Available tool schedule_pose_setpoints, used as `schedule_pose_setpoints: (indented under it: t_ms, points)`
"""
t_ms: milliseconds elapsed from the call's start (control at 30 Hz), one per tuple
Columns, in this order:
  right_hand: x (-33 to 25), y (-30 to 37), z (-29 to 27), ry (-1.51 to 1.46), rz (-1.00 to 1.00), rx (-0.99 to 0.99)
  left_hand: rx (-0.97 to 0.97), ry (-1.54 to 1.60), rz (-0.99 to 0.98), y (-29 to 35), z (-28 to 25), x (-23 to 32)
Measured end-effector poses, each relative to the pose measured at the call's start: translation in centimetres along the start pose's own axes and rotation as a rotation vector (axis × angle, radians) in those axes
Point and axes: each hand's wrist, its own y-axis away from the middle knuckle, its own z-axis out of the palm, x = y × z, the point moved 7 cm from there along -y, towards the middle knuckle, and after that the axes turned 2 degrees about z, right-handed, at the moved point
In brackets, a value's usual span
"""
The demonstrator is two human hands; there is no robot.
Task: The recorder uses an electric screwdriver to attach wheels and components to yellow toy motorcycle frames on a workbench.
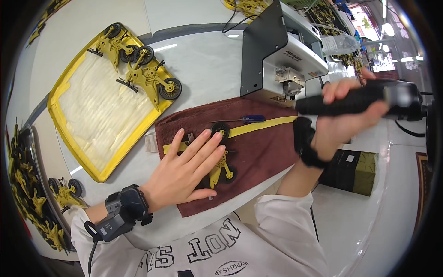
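My left hand (181,168) lies with its fingers stretched and spread over a yellow toy motorcycle (217,171) with black wheels. The toy rests on a dark red cloth (258,152), and the hand hides part of it. On the right, my right hand (339,122) is wrapped round a black electric screwdriver (355,99), slightly blurred. The tool's narrow end points left, close to a box-shaped screw feeder (290,64). Beyond my left fingers, a small screwdriver (253,118) with a blue handle lies on the cloth. A yellow strip (263,125) runs across the cloth.
A yellow-rimmed tray (76,157) with white padding holds two toy motorcycles (150,81) at the left. Beside my left forearm stands another toy motorcycle (65,191), next to a dark tray of yellow parts (39,203). A dark box (349,171) sits lower right.
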Motion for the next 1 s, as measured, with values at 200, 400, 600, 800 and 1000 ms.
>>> schedule_pose_setpoints:
  t_ms: [200,400,600,800,1000]
  points:
    - [-5.2,7.6,4.1,-0.436,-0.195,-0.424,0.001,0.030,0.007,-0.2,-0.2,0.1]
    - [-3.5,1.7,-0.6,-0.025,-0.213,0.124,0.031,0.069,0.010,-0.5,-0.5,-0.1]
    - [0.1,-2.0,-2.0,0.043,-0.145,0.294,0.030,0.072,0.005,-0.4,-0.4,-0.2]
    - [0.2,-1.1,-0.8,0.048,-0.052,0.241,0.055,0.087,-0.018,-0.2,-0.9,-0.4]
    - [-1.7,8.3,4.2,-0.464,0.027,-0.267,0.058,0.142,-0.023,0.0,-0.2,-0.5]
